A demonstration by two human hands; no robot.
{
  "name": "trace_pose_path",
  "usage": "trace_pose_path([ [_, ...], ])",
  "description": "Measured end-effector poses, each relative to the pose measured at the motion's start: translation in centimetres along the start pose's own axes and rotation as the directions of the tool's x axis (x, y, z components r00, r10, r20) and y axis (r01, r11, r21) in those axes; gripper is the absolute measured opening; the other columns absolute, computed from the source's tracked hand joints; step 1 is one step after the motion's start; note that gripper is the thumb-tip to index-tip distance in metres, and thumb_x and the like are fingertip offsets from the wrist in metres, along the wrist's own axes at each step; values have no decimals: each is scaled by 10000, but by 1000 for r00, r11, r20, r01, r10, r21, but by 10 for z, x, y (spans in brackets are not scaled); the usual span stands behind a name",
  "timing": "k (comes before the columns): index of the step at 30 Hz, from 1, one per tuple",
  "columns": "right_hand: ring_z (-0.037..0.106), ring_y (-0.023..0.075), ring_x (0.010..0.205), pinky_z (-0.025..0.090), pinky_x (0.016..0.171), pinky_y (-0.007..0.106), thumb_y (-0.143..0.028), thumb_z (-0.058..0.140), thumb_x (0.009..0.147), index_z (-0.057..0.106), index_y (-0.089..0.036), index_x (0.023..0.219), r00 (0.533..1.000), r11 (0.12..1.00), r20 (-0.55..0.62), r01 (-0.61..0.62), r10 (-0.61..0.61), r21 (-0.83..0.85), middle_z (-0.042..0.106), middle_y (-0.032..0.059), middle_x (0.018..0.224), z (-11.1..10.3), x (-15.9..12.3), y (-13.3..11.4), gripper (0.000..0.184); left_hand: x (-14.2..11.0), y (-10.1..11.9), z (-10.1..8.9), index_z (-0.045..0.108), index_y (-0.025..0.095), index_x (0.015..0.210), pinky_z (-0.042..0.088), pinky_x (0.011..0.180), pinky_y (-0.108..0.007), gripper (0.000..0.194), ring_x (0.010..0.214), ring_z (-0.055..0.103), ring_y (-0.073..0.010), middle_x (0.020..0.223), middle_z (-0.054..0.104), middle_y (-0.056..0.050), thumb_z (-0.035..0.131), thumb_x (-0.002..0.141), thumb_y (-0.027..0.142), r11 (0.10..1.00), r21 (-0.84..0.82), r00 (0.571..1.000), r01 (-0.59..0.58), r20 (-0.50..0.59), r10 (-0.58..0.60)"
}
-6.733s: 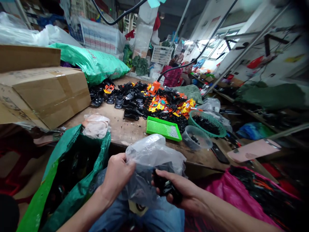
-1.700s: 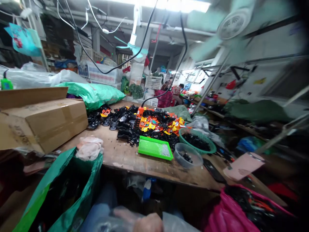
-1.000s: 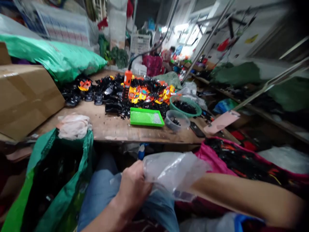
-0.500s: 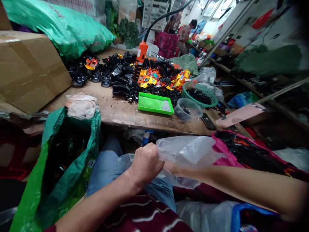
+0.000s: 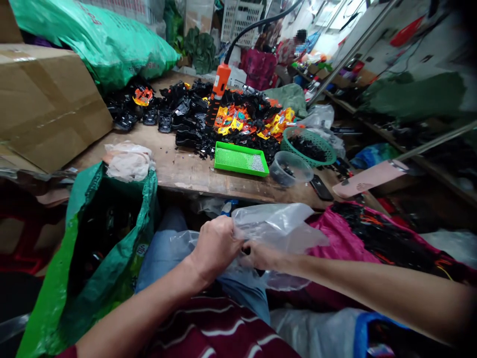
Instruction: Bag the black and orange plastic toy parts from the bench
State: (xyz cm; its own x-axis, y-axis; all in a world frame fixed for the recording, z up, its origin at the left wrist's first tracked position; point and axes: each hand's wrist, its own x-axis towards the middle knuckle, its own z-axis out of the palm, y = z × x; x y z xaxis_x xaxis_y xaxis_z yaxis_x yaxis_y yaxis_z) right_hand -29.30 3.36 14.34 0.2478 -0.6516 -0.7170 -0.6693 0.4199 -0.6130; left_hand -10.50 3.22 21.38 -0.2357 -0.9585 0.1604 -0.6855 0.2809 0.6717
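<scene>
A clear plastic bag (image 5: 276, 221) is bunched over my lap, in front of the table edge. My left hand (image 5: 219, 241) is closed in a fist around the gathered plastic. Close beside it, my right hand (image 5: 263, 254) reaches in at the bag's mouth, with plastic above and below the wrist. Its fingers are curled together near a small dark thing (image 5: 246, 250), too little of which shows to name.
A wooden table (image 5: 179, 171) bears a green tray (image 5: 242, 172) of tiny metal pieces, a clear tub (image 5: 292, 174), a green basket (image 5: 320, 158), black and orange toy-car parts, and a hanging orange electric screwdriver (image 5: 220, 82). Sacks (image 5: 143, 219) flank my legs. A person (image 5: 286, 52) sits far back.
Both hands have shifted slightly left with the bag. My right hand has drawn back towards the left one, and its fingers and a dark thing now show.
</scene>
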Motion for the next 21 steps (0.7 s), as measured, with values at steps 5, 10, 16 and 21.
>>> trace_pose_path([
  [5,598,127,612,453,495,196,-408,709,711,652,-188,861,987,949,76,-156,140,276,661,12,719,1,-10,-13,273,0,-3,-5,581,166,634,348,596,-247,175,641,593,-140,698,668,-46,516,796,166,998,-23,998,55,7,-55],
  [10,506,95,480,387,405,191,-423,706,715,617,-183,819,975,889,51,-218,216,402,590,-22,614,10,-14,-19,276,2,-2,-2,570,170,610,338,580,-234,175,621,577,-126,679,661,-34,523,778,158,996,-71,999,50,8,-50],
  [16,461,73,438,302,373,165,-275,790,606,632,-148,691,975,993,-220,35,-10,110,568,-30,514,22,-7,-4,219,3,-1,-4,605,166,645,341,583,-250,195,645,603,-152,703,679,-57,509,812,193,997,-19,997,69,31,-68],
  [21,478,75,404,334,354,159,-290,776,629,649,-151,710,981,986,-186,-27,58,166,551,-39,476,24,-8,-2,205,1,-5,-2,598,165,637,334,585,-259,226,643,598,-160,697,670,-64,494,830,221,995,28,995,94,42,-95],
])
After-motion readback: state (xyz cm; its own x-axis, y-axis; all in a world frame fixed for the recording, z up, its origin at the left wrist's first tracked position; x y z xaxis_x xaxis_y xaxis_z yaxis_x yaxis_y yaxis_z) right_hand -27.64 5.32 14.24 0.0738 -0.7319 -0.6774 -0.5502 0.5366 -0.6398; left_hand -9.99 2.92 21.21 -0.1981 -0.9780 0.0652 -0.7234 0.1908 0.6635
